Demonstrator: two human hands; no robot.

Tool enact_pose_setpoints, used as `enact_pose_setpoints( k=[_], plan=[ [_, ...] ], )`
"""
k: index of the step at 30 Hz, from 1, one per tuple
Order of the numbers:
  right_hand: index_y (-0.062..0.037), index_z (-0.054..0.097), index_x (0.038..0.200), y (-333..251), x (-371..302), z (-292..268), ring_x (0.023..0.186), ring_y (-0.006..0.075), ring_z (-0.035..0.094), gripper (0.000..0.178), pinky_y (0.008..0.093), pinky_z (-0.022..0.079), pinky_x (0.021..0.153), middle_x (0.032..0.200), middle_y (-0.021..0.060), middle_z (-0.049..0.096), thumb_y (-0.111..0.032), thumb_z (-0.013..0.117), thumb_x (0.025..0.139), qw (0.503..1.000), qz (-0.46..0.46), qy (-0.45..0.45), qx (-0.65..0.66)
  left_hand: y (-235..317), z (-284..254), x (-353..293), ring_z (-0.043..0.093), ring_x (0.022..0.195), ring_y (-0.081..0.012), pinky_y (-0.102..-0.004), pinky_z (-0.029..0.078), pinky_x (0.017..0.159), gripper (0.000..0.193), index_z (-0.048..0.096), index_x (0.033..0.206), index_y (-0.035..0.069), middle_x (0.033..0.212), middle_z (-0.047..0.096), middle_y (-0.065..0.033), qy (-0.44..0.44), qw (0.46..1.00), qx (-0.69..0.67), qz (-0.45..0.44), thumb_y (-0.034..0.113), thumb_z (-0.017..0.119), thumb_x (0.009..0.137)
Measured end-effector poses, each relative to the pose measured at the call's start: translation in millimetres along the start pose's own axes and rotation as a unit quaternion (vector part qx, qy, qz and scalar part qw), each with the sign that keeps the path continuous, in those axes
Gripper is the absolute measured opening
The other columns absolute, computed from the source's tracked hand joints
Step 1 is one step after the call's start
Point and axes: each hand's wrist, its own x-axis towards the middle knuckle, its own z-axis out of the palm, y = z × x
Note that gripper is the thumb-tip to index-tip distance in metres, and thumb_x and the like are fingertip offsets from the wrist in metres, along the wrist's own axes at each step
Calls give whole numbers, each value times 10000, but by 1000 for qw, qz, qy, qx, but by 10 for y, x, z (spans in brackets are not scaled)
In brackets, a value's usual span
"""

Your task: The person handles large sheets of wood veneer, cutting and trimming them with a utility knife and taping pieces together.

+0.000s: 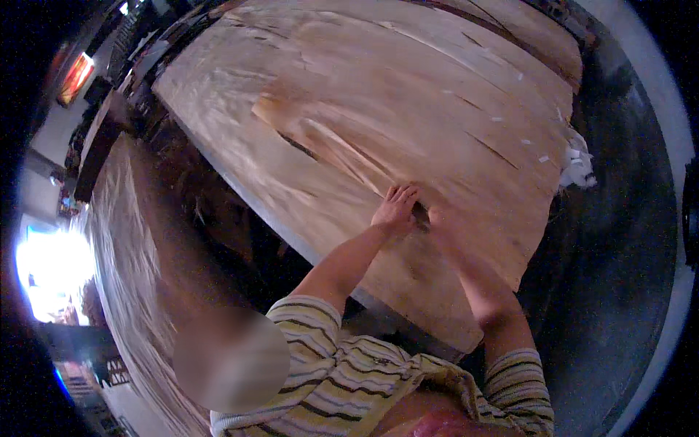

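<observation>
A large pale-brown sheet of wood veneer (349, 80) spreads out in front of me, with thin splits and wrinkles in its surface. My left hand (397, 207) lies on it with the fingers stretched out, pressing near the end of a long raised strip of veneer (349, 149). Close beside it, to the right, my right hand (443, 218) is smeared by motion, and its fingers cannot be made out. Between the two hands shows a small dark patch (421, 213); whether it is a gap or an object I cannot tell.
Small white scraps (526, 142) dot the veneer's right side, and a crumpled white bundle (577, 164) hangs at its right edge. Another stack of veneer (120, 218) stands at the left, across a dark gap. Dark floor (611, 240) lies to the right.
</observation>
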Motion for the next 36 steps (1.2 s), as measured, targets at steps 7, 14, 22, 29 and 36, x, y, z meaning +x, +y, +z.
enact_pose_setpoints(
  k=[7, 14, 22, 29, 36],
  plan=[
    [-50, 507, 974, -26, -15, 18, 810, 250, 518, 275, 342, 400, 706, 891, 122, 537, -239, 450, 782, 1000, -10, -26, 10, -205, 186, -34, 251, 1198, -231, -371, 169, 1010, 514, 387, 1149, 57, 1222, 350, -77, 32, 999, 26, -23, 177, 517, 667],
    [-48, 489, 1000, -152, -370, -86, 868, 293, 516, 347, 365, 414, 723, 879, 161, 538, -271, 536, 738, 987, 6, 113, -111, -639, -200, -93, 240, 1200, -224, -378, 124, 1019, 461, 394, 1168, 108, 1239, 340, -72, -41, 998, 54, -11, 219, 474, 728],
    [-63, 560, 855, 401, -508, 116, 767, 293, 546, 207, 378, 439, 653, 820, 115, 557, -228, 564, 730, 927, 0, 69, -370, -1321, -91, -513, 277, 1166, -276, -443, 196, 977, 460, 412, 1115, 106, 1193, 365, -98, 169, 985, 46, 14, 163, 519, 671],
    [-25, 515, 714, 473, 22, -608, 609, 203, 547, 259, 335, 401, 516, 641, 104, 557, -280, 545, 749, 983, 47, 155, -85, -175, 154, -480, 408, 1008, -292, -430, 310, 855, 362, 447, 1033, 104, 1089, 443, -100, 205, 961, -174, -70, 129, 547, 686],
    [-68, 502, 666, 866, 535, -1096, 514, 119, 450, 202, 282, 337, 473, 542, 11, 474, -242, 553, 756, 939, 161, 132, 275, 403, 725, -149, 397, 1020, -278, -388, 289, 891, 305, 493, 983, 91, 1072, 454, -86, 228, 958, 30, -174, 231, 550, 718]
  ],
)
